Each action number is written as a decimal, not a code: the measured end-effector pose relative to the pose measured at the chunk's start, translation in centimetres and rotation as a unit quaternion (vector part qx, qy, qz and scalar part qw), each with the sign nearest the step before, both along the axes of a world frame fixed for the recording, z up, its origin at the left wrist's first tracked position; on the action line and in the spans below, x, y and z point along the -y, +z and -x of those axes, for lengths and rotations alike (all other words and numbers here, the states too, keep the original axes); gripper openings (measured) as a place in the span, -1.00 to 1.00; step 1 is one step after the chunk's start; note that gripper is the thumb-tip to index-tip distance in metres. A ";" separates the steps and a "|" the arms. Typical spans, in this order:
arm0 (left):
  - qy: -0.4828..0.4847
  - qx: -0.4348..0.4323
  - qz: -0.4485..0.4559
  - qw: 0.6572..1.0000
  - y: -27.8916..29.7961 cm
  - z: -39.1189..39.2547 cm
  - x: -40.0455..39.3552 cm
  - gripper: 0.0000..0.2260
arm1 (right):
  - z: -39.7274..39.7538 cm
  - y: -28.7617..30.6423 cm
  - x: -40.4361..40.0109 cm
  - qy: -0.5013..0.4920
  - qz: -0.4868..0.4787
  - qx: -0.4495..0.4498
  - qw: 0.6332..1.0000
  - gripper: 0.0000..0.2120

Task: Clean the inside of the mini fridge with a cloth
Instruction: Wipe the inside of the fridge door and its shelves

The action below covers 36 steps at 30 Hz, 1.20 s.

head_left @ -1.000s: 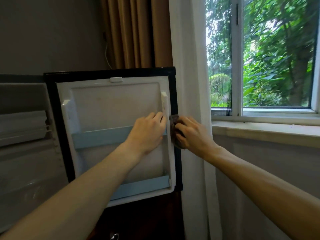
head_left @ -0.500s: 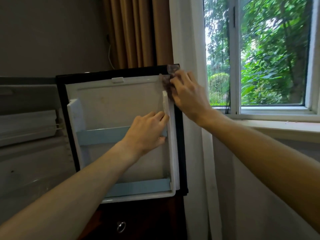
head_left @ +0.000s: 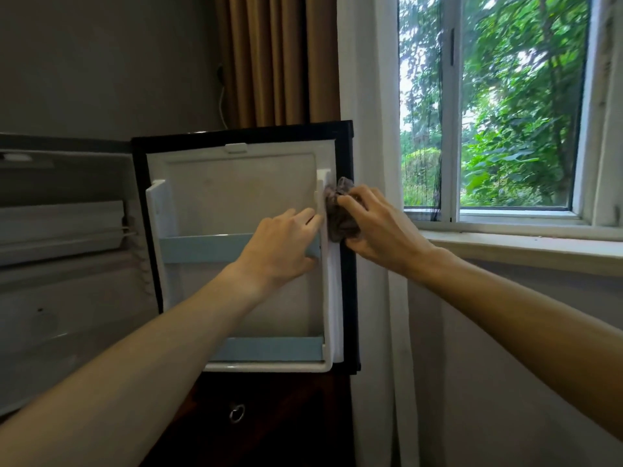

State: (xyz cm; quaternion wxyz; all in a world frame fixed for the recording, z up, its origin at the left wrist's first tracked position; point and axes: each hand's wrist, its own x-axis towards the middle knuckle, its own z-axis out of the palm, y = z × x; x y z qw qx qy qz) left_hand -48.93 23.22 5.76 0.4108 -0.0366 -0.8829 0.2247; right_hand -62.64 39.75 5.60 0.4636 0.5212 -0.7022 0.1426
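Gripping a bunched grey-brown cloth (head_left: 338, 214), the right hand (head_left: 381, 230) has its fingers curled round the wad and presses it against the white seal strip on the outer edge of the fridge door (head_left: 242, 197). Part of the cloth sticks up above the fingers, and below them it lies on the strip beside the black door frame.

Just beside that grip, toward the door's middle, the left hand (head_left: 281, 251) rests flat on the upper pale-blue shelf rail (head_left: 202, 247), fingers straight and reaching the white side rib; it holds nothing.

Below both hands, a second pale-blue rail (head_left: 269, 348) crosses the bottom of the door liner. Further below is a dark wooden cabinet with a metal ring pull (head_left: 237, 413).

Well away on the left-hand side, the open fridge compartment (head_left: 60, 264) shows its white interior, blurred.

Past the cloth on the other side hangs a white curtain (head_left: 367, 96), then the window (head_left: 505, 112) with green trees outside. Behind the door hangs a brown curtain (head_left: 276, 62).
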 end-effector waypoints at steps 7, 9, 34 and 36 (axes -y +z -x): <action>-0.040 -0.013 0.011 0.999 -0.5 -0.1 1.0 -0.60 | -0.7 4.2 0.5 0.011 0.046 -0.028 0.998 -0.54; -0.047 -0.011 0.004 0.999 -0.4 -0.2 0.9 -0.62 | -0.8 2.3 0.7 0.004 0.042 -0.022 0.999 -0.58; -0.049 -0.037 -0.007 0.998 -0.9 0.6 0.9 -0.62 | -0.4 0.8 2.3 0.002 0.104 -0.015 0.994 -0.75; -0.055 -0.032 -0.018 0.998 -0.8 0.5 0.8 -0.64 | -0.4 -3.7 2.0 -0.004 0.066 0.011 0.998 -0.69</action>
